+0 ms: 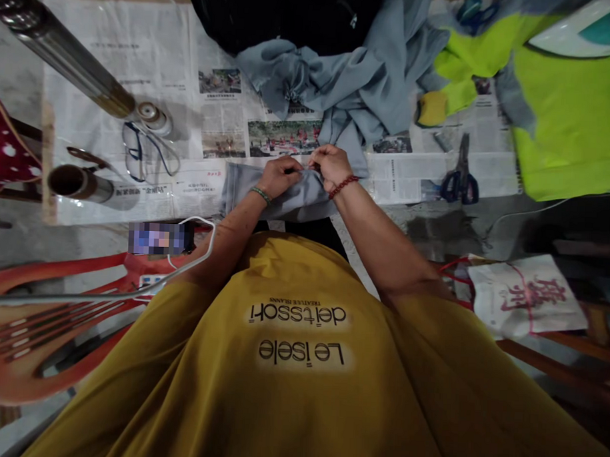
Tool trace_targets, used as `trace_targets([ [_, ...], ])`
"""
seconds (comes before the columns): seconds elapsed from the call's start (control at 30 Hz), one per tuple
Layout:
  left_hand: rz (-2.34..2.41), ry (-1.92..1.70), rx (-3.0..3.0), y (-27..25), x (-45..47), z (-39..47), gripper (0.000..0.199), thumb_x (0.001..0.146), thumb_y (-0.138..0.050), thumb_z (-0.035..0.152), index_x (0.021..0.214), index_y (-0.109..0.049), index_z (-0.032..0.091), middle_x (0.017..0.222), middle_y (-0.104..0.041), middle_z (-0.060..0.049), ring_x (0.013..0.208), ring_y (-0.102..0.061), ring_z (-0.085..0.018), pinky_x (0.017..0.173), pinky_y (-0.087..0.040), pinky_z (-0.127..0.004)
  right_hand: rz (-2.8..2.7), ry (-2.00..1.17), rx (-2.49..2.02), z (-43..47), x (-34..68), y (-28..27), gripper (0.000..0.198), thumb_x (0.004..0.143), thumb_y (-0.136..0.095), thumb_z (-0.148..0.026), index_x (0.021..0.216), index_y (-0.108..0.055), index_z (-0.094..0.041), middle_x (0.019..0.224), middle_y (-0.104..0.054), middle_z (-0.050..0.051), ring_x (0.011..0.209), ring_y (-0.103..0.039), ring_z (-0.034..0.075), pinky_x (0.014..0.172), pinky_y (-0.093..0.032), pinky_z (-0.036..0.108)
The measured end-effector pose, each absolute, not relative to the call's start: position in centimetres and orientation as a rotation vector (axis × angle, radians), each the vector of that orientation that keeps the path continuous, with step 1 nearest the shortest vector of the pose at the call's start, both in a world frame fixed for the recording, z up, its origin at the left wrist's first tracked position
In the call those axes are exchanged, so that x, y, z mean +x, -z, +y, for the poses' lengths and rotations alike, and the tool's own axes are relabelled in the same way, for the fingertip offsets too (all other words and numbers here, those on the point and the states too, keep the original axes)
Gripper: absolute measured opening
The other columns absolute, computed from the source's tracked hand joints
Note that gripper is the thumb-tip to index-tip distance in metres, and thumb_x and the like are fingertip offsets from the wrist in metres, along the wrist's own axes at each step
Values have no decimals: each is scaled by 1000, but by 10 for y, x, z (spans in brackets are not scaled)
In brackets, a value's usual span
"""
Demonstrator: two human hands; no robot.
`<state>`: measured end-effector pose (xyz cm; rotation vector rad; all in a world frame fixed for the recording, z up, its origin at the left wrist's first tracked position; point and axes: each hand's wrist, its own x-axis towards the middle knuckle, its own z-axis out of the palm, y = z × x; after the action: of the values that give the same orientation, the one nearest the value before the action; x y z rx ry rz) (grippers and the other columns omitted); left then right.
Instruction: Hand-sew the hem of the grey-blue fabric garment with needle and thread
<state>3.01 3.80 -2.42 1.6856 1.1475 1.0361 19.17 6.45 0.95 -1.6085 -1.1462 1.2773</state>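
Head view: both hands [279, 177] [333, 167] pinch grey cloth [246, 188], close together.

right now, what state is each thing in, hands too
grey cloth: creased, bunched
left hand: fingers pinched on the cloth
right hand: fingers pinched on the cloth
newspaper: spread out
eyeglasses: arms unfolded
scissors: lying down, unheld
phone: screen lit
green garment: laid out
iron: on the garment, power unclear
white bag: tied
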Motion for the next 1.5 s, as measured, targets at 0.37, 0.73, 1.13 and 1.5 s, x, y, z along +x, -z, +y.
trace_targets([
  [0.37,1144,-1033,1700,24,31,38,8,76,-68,16,71,-67,22,77,-69,-2,78,-64,-17,80,-54,-33,-1770,-964,-1563,57,213,-66,13,95,-63,-22,83,-58,-22,83,-70,1,92,-66,19,96,-53,36],
  [0.73,1155,-1024,1684,28,30,41,6,79,-68,21,73,-67,22,77,-68,-2,82,-64,-18,79,-52,-34,-1079,-1442,-1388,49,200,-111,12,107,-39,-40,103,-40,-29,71,-60,-5,47,-51,10,45,-33,22],
  [1.13,1135,-1015,1724,31,28,43,6,73,-66,16,74,-69,22,80,-71,-2,81,-65,-17,81,-53,-33,-1907,-857,-1260,65,221,-90,13,100,-49,-20,99,-60,-26,97,-67,2,106,-68,21,108,-50,42],
  [1.5,1212,-913,1756,26,29,42,9,79,-62,14,78,-67,21,86,-72,-3,87,-67,-16,86,-54,-30,-2551,184,-1476,133,348,-105,35,108,-38,-20,126,-65,-6,122,-68,20,117,-62,27,102,-51,45],
])
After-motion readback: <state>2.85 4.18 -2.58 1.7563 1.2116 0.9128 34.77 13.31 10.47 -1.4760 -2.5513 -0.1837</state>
